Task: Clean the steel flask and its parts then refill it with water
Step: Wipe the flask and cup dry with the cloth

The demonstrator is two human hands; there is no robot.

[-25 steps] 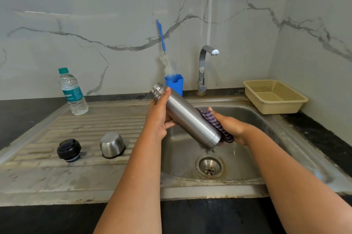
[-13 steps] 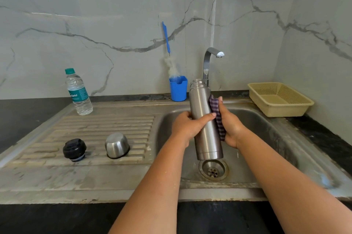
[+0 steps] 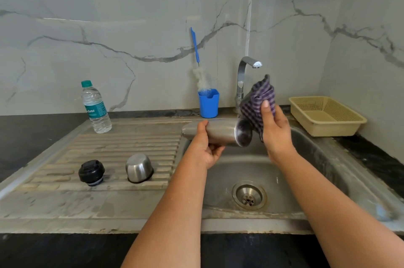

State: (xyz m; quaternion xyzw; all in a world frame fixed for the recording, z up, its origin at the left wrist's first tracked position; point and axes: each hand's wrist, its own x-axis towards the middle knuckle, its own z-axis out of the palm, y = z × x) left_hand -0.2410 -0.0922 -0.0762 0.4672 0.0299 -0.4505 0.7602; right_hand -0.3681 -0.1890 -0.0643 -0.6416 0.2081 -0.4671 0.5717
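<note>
One steel flask (image 3: 220, 133) is held lying on its side above the sink basin (image 3: 310, 158), its brushed silver body level, its round base turned toward the right and its narrow mouth end pointing left. A dark purplish reflection is seen on the base. The flask is gripped around its middle by the left hand (image 3: 204, 149), with the fingers curled beneath the body and the thumb laid over the top. Just right of those fingers, one purple checked cloth (image 3: 258, 104) is pinched by the right hand (image 3: 275, 130); the thumb is pressed against the front of the cloth and the other fingers are hidden behind it. The cloth is bunched and raised, with its lower edge hanging close to the flask's base; whether it touches cannot be told. Both forearms are extended forward from the near edge.

Left of the left hand's fingers, on the ribbed drainboard (image 3: 122, 147), one black stopper (image 3: 91, 172) and one steel cup lid (image 3: 139, 168), turned upside down, are set side by side, apart. Below the hands, one drain strainer (image 3: 249, 196) is seen.

Beyond the fingers, one water bottle (image 3: 96, 107), one blue holder (image 3: 208, 102) with one bottle brush (image 3: 196, 58), one tap (image 3: 244, 77) and one beige plastic basket (image 3: 325, 114) are lined along the marble wall.
</note>
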